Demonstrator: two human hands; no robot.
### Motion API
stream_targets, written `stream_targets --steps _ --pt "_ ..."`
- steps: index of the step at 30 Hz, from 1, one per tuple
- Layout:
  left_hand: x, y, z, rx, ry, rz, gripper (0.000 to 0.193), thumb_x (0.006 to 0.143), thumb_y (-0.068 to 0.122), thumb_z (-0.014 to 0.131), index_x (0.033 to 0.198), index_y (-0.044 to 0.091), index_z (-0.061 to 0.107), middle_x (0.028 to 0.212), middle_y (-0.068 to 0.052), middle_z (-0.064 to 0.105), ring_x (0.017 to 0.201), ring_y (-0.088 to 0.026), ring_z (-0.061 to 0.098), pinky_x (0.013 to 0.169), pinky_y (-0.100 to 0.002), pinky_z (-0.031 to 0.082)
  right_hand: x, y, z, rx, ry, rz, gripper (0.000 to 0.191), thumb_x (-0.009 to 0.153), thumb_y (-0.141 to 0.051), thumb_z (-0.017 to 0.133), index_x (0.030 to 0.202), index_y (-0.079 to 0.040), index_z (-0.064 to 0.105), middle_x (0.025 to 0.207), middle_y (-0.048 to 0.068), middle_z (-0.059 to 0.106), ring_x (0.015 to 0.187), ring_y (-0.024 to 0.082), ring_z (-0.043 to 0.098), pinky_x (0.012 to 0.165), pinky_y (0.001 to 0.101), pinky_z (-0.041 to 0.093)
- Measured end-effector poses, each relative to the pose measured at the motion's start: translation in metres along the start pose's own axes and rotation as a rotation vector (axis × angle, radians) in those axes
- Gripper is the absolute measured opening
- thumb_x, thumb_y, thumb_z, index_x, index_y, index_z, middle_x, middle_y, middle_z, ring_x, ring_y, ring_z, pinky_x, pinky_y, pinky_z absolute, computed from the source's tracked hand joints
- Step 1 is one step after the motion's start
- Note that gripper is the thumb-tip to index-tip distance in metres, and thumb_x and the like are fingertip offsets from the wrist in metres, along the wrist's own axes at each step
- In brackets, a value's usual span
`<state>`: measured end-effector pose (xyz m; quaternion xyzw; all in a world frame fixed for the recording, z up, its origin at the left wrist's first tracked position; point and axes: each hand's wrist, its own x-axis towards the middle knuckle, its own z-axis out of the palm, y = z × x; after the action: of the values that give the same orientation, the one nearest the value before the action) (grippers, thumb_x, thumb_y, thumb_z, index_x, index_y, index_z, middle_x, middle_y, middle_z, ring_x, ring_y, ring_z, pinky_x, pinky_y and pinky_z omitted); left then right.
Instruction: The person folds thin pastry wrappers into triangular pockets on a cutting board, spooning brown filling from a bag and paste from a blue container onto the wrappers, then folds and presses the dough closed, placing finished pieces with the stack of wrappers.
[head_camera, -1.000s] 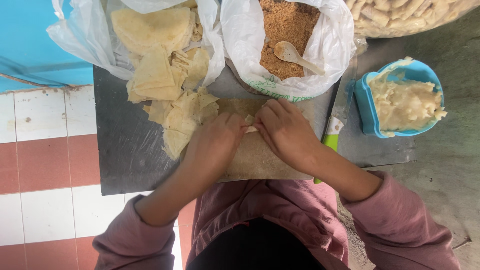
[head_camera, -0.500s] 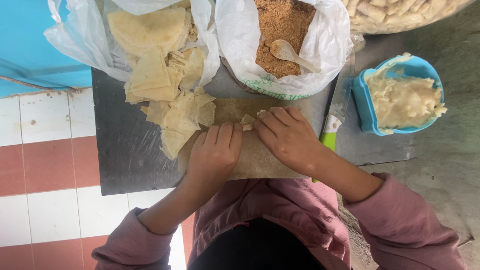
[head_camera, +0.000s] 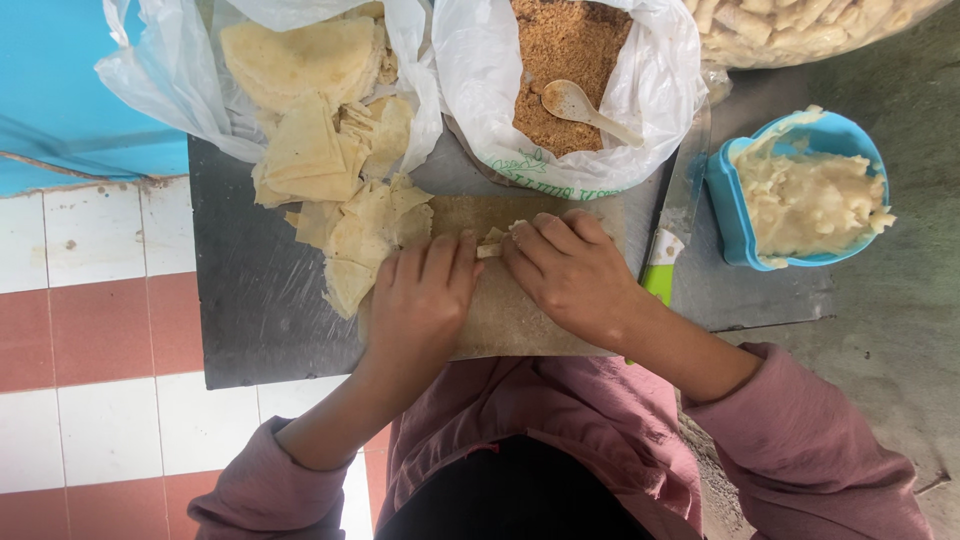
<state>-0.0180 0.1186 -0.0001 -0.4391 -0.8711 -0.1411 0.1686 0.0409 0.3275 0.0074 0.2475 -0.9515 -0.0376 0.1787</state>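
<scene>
Head view: left hand (head_camera: 420, 300) and right hand (head_camera: 570, 275) press closed on a half-rolled wrapper (head_camera: 493, 243). Loose wrappers (head_camera: 360, 230) wait unrolled beside it

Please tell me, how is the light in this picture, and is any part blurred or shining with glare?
Head view: soft, even daylight with only faint shadows under the left hand and right hand; sharp focus on the wrapper roll and wooden board; mild glare on the plastic bags and dark tray; no motion blur visible.
</scene>
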Motion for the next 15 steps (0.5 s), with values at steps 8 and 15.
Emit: stream_targets --steps 8,15 --pt "0.008 -0.010 0.011 -0.356 0.044 -0.051 0.029 0.093 0.019 0.072 0.120 0.011 0.070 0.112 -0.005 0.063 0.104 -0.027 0.061 0.088 -0.042 0.047 0.001 0.001 0.006 0.024 0.000 -0.016 0.030 0.084 -0.016 0.064 0.112 -0.007 0.072 0.115 0.005 0.066 0.112 0.022 0.059 0.094 0.0381 0.044" --pt "0.004 -0.010 0.019 -0.332 0.069 -0.061 0.015 0.094 0.020 0.073 0.108 0.014 0.073 0.103 -0.001 0.063 0.100 -0.026 0.060 0.086 -0.042 0.046 0.003 0.004 0.006 0.227 0.054 0.144 0.025 0.088 -0.017 0.074 0.111 -0.008 0.072 0.114 0.005 0.066 0.108 0.025 0.061 0.094 0.0396 0.044"
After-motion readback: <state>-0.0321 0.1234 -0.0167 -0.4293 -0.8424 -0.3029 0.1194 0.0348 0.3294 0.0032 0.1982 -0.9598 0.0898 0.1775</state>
